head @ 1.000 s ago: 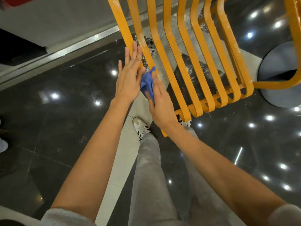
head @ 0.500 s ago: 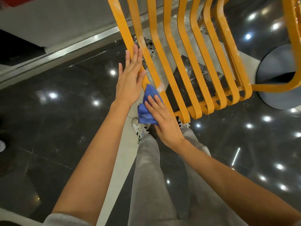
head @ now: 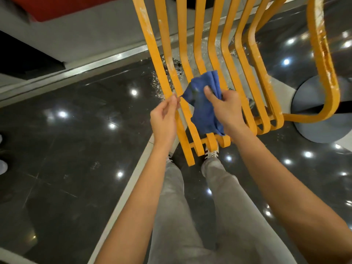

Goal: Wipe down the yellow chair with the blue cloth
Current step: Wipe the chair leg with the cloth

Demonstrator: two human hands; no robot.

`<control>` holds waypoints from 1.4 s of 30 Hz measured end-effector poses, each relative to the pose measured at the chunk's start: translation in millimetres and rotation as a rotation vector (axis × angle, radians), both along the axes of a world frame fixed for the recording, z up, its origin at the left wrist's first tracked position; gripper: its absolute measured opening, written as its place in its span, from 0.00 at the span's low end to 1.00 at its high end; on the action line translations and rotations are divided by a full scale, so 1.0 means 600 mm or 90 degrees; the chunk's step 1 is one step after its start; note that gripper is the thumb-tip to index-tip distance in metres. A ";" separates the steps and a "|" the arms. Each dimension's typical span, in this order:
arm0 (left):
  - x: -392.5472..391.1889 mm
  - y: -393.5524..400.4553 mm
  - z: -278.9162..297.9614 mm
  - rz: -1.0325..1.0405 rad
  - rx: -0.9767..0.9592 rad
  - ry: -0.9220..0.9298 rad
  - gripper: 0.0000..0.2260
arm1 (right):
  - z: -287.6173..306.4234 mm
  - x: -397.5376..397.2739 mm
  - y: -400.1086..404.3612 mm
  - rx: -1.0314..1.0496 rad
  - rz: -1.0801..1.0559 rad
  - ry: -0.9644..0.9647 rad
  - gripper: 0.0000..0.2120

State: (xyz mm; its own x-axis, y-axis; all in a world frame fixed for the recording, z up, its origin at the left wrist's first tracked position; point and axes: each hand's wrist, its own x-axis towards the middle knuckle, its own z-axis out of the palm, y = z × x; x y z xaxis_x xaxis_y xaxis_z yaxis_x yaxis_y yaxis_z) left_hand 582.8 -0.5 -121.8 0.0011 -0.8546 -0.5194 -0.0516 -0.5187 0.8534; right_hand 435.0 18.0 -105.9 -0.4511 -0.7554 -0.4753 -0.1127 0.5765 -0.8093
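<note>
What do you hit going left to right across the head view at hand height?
Dark floor → left hand → blue cloth → right hand → yellow chair's outer loop → grey round base.

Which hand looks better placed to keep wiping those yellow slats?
Probably the right hand: it grips the blue cloth against the yellow chair slats. The left hand only pinches a cloth corner.

Left grip (head: 165,119) pinching, right grip (head: 226,109) curled, thumb out, both arms extended
</note>
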 end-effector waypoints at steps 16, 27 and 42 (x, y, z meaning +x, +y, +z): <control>-0.027 0.090 0.012 -0.020 0.000 0.078 0.13 | 0.013 0.025 0.087 -0.019 -0.084 0.012 0.29; 0.005 0.164 -0.015 -0.073 -0.032 -0.015 0.25 | -0.057 0.046 0.077 -0.132 0.000 -0.042 0.17; 0.023 0.210 -0.114 -0.375 -0.216 -0.736 0.32 | -0.114 0.078 -0.165 -0.243 0.519 0.507 0.19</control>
State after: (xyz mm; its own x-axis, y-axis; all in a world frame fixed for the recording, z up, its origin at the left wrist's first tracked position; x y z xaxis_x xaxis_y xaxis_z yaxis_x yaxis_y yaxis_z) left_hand 596.5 125.4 -190.0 -0.1173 -0.9651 -0.2344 -0.9666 0.0567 0.2501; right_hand 481.5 -80.8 -174.5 0.1587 -0.9867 0.0364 -0.8792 -0.1580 -0.4494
